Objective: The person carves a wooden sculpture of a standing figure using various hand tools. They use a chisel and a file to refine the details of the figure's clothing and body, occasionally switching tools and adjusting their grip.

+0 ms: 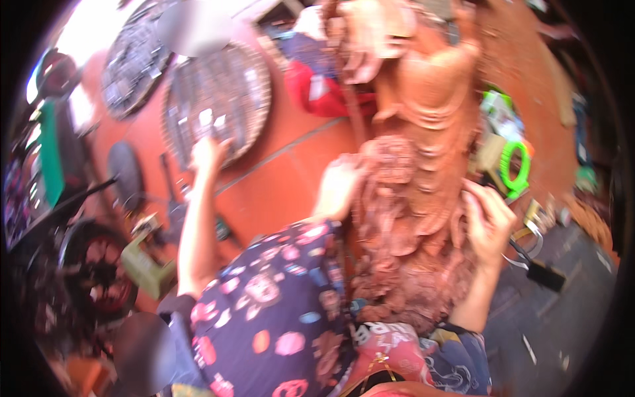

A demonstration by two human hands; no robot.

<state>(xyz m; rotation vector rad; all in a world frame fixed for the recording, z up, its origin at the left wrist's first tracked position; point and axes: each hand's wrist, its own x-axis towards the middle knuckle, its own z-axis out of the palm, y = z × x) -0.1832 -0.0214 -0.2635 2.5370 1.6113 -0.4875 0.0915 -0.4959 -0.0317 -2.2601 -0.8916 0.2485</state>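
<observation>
A reddish-brown wood carving [430,86], a robed figure with dense carved detail at its lower end, lies lengthwise in front of me. My right hand [488,218] is at the carving's right edge, its fingers loosely bent and apart, with nothing visible in them. Far to the left, my left hand [209,155] reaches over the near rim of a round woven tray [264,99] filled with long dark tools that look like carving chisels. Motion blur smears its fingertips, so whether they hold a tool is unclear. My bare foot [338,188] rests against the carving's left side.
A second round tray of dark tools [135,59] stands beyond the first. A bright green ring [514,169] and clutter sit right of the carving. A green machine [147,264] and a wheel [99,268] are at left. Red cloth [317,92] lies beyond my foot.
</observation>
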